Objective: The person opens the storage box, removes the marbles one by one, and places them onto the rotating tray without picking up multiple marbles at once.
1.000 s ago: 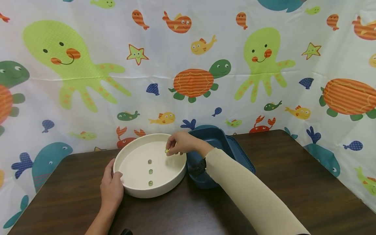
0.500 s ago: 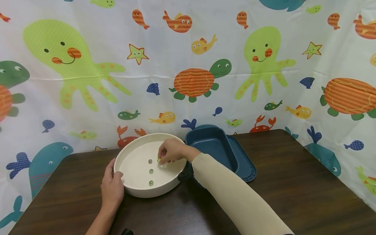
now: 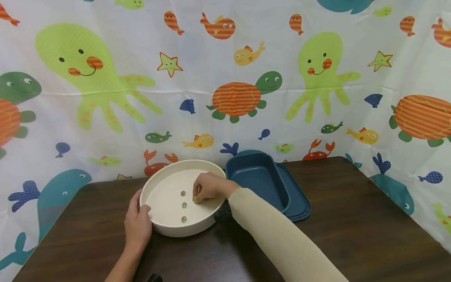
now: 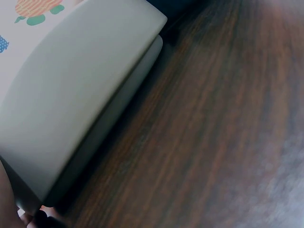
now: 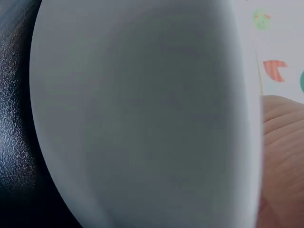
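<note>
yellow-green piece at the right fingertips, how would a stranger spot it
On the dark table, find the round cream tray, gripped at its rim by the left hand. Inside it, follow the right hand down to its fingertips, which pinch the small yellow-green piece. Three similar pieces lie in a row nearby; it alone is held.

Left hand [image 3: 138,222] grips while the right hand [image 3: 208,187] pinches
</note>
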{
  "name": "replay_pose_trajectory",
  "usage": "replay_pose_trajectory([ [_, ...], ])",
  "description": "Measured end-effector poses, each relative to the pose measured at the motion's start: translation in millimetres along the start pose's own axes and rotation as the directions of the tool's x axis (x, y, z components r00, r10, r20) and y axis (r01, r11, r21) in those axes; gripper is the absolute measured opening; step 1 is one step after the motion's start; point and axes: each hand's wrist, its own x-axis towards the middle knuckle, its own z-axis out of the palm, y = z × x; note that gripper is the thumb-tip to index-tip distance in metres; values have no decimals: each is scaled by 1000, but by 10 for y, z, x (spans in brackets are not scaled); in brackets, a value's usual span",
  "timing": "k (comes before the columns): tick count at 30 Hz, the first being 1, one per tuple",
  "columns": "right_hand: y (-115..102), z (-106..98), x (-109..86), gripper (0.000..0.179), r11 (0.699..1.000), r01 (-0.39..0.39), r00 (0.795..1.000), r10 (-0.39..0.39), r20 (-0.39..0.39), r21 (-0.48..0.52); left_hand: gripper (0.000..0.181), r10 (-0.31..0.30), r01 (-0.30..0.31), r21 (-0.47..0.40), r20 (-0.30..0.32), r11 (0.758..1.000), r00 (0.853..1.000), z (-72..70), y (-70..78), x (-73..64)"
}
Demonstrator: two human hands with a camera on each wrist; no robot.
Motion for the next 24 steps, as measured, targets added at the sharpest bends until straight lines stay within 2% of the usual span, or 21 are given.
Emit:
replay_pose_trajectory([
  [5,-20,-75,-45,10,1000,29,999,-29,21,-5,62,-2,2,5,-1,1000,1000,1,6,4],
  [8,-18,-177,-108,13,997,75,997,-75,26,2,62,0,0,5,-5,1000,1000,4,1,11],
  [14,87,-448,-406,23,986,167,985,-167,-33,20,61,6,-6,6,-2,1000,1000,27,-3,14],
  [18,232,-522,-650,24,988,146,987,-142,-80,56,61,1,-1,8,1,1000,1000,31,-3,23],
  [24,479,-477,-921,22,989,100,987,-86,-134,107,62,-6,6,17,-3,1000,1000,29,-2,25],
])
